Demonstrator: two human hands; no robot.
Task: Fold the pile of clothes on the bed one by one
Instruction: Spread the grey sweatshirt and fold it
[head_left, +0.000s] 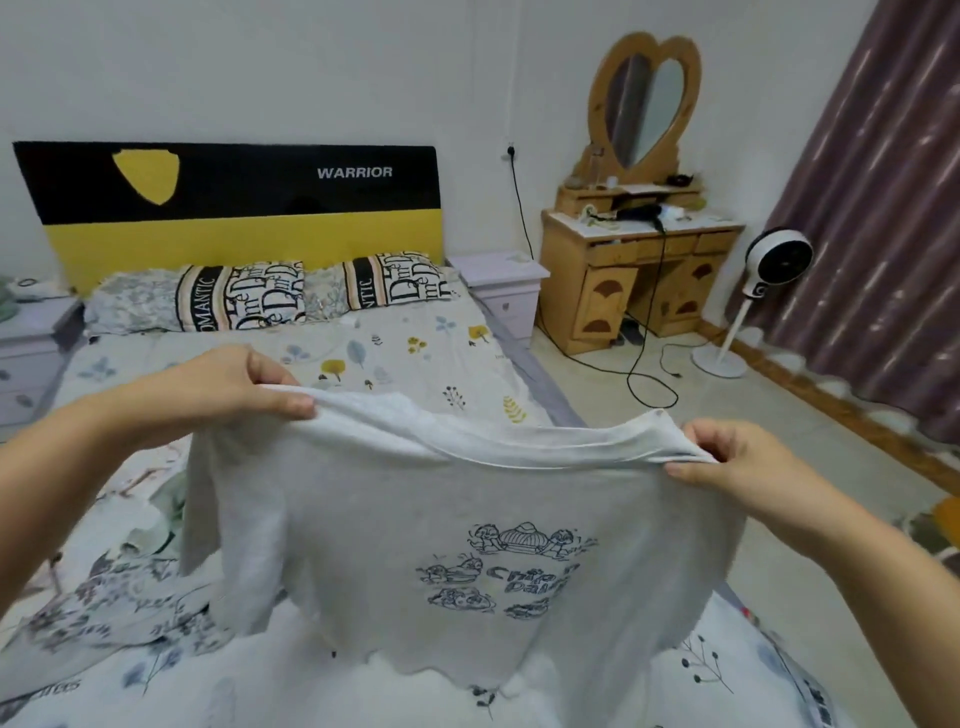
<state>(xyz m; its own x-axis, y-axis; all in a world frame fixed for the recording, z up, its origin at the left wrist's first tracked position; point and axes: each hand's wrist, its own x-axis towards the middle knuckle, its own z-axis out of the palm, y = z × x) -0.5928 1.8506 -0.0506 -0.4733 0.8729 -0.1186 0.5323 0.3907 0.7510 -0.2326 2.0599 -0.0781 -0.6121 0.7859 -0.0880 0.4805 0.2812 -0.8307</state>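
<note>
A pale grey shirt (415, 519) held up by its top edge over the near end of the bed (415, 353).

The left hand (244, 384) pinches the shirt's upper left corner and the right hand (737, 467) pinches its upper right, so the cloth hangs below and between them, its wavy hem just above the sheet. A blue cartoon print on it reads partly "Chip"; the rest is blurred. At left on the bed lies a floral garment (104, 613). Far off, the pillows (249, 296) show "ROMANTIC", and the black-and-yellow headboard (234, 202) reads "WARRIOR".
</note>
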